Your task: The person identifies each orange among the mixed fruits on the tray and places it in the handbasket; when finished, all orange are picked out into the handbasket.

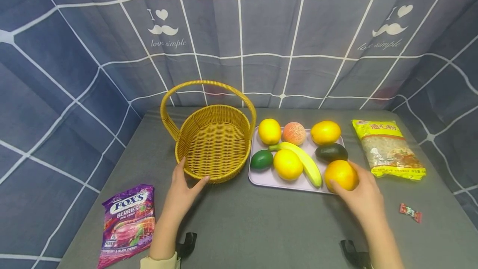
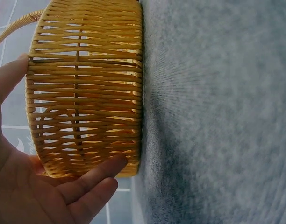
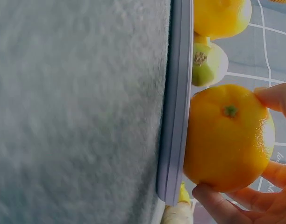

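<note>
A woven yellow basket with a tall handle stands on the table. My left hand touches its near rim with thumb and fingers spread. In the left wrist view, the straight fingers lie against the basket's woven side. My right hand grips an orange at the near right corner of a pale tray. The right wrist view has the thumb and fingers around this orange, close against the tray edge.
On the tray lie a banana, yellow-orange fruits, a peach, a green fruit and a dark avocado. Purple candy bag is left; yellow food packet and small wrapped candy are right. Curtain hangs behind.
</note>
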The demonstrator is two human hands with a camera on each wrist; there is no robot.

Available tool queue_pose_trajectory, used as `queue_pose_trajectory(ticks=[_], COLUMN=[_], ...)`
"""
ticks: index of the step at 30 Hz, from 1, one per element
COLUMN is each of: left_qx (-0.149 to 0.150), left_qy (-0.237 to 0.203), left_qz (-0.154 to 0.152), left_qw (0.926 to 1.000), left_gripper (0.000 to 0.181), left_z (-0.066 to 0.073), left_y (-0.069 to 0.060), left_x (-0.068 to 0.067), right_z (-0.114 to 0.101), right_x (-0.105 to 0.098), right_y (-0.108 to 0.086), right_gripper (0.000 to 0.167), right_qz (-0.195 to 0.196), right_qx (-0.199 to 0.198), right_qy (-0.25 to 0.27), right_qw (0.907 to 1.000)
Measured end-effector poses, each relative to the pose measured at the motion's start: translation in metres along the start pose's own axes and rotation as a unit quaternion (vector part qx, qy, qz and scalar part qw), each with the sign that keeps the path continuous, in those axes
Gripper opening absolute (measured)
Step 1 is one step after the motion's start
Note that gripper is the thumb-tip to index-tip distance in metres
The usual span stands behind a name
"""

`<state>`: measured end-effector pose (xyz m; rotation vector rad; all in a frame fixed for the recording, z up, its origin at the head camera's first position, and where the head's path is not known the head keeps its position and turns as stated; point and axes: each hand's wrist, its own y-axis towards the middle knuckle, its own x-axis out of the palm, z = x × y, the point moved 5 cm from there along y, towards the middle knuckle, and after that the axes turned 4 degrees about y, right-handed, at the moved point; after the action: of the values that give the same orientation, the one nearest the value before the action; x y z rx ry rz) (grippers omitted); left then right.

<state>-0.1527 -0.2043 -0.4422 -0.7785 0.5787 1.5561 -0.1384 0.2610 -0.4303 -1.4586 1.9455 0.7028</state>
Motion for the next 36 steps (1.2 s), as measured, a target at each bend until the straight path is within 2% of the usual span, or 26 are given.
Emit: queue_pose_trajectory(ticks=[5, 11, 19, 27, 31, 36], left_qx=[0.002, 0.001, -0.003, -0.004, -0.004, -0.007], left_qy=[-0.002, -0.013, -0.016, -0.012, -0.011, -0.013], left_qz=[0.004, 0.011, 0.015, 0.016, 0.015, 0.016], left_qw=[1.0, 0.9999, 0.9998, 0.9998, 0.9998, 0.9998], left_gripper=[0.109, 0.11, 0.11, 0.11, 0.11, 0.109], left_z=[0.001, 0.0, -0.001, -0.002, -0.002, -0.001], left_y=[0.0, 0.0, 0.0, 0.0, -0.001, -0.001], left_x=[-0.001, -0.001, 0.0, 0.0, 0.0, 0.0], right_z=[-0.006, -0.023, -0.063, -0.108, -0.128, -0.152], right_x=[-0.008, -0.016, -0.018, 0.0, 0.016, 0.037], right_y=[0.002, 0.006, 0.015, 0.024, 0.029, 0.033], right_gripper=[0.083, 0.084, 0.08, 0.075, 0.076, 0.074], right_qz=[0.009, 0.012, 0.022, 0.017, -0.009, -0.045], right_qx=[-0.009, -0.021, -0.094, -0.151, -0.166, -0.187], right_qy=[-0.003, 0.003, 0.02, 0.082, 0.129, 0.183], right_qw=[0.9999, 0.9997, 0.9951, 0.9849, 0.9776, 0.9643])
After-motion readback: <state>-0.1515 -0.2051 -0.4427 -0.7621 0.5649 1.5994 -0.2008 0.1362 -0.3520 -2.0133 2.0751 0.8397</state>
